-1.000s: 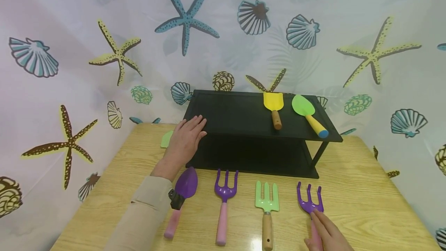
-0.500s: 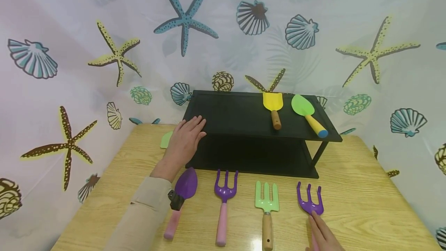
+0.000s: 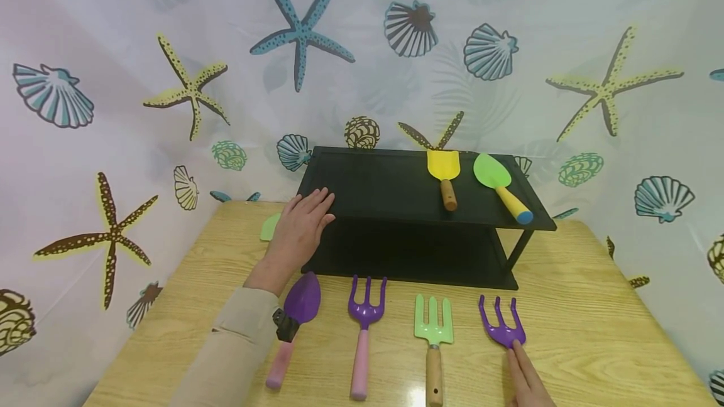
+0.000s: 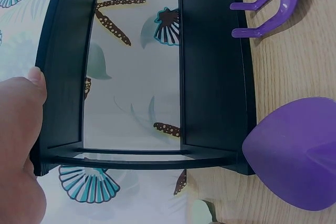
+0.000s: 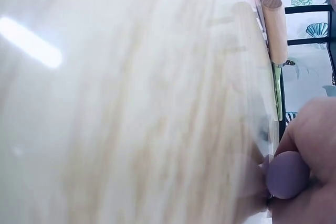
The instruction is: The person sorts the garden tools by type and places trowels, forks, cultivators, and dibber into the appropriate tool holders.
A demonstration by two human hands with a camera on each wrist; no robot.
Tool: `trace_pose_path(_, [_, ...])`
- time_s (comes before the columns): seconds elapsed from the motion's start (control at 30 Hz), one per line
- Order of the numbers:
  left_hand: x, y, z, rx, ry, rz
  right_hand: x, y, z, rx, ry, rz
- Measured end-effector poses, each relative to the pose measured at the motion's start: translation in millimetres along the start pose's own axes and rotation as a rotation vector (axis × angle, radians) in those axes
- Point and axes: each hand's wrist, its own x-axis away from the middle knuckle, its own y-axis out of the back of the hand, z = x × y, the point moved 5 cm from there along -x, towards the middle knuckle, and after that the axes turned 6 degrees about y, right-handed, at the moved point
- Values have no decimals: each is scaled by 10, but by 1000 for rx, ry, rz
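Observation:
My left hand (image 3: 296, 226) rests with straight fingers on the left front corner of a two-tier black shelf (image 3: 373, 184). In the left wrist view its thumb (image 4: 35, 80) touches the shelf's edge. At the lower right, my right hand (image 3: 530, 382) holds a purple hand fork (image 3: 504, 333) by its handle, with fingers reaching up to its neck. The hand covers the handle from above; the handle's round end (image 5: 288, 175) shows between thumb and fingers in the right wrist view. The fork lies at the table, tines toward the shelf.
A yellow shovel (image 3: 444, 171) and a green trowel (image 3: 493, 173) lie on the upper shelf. Before the shelf are a purple trowel (image 3: 303, 297), another purple fork (image 3: 365, 313) and a green fork (image 3: 433, 325). A green piece (image 3: 270, 227) shows behind my left hand.
The purple fork at the right has turned slightly, its tines swinging left. My right hand has shifted over its handle, which is now hidden from above. The left hand has stayed put.

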Motion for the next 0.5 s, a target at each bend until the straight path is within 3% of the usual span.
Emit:
trace_pose_path(0.3, [6, 19, -15, 7, -7, -16, -94, 74, -6, -170, 112, 1])
trace_pose_path(0.5, [-5, 18, -15, -1, 0, -14, -151, 138, -8, -133, 127, 33])
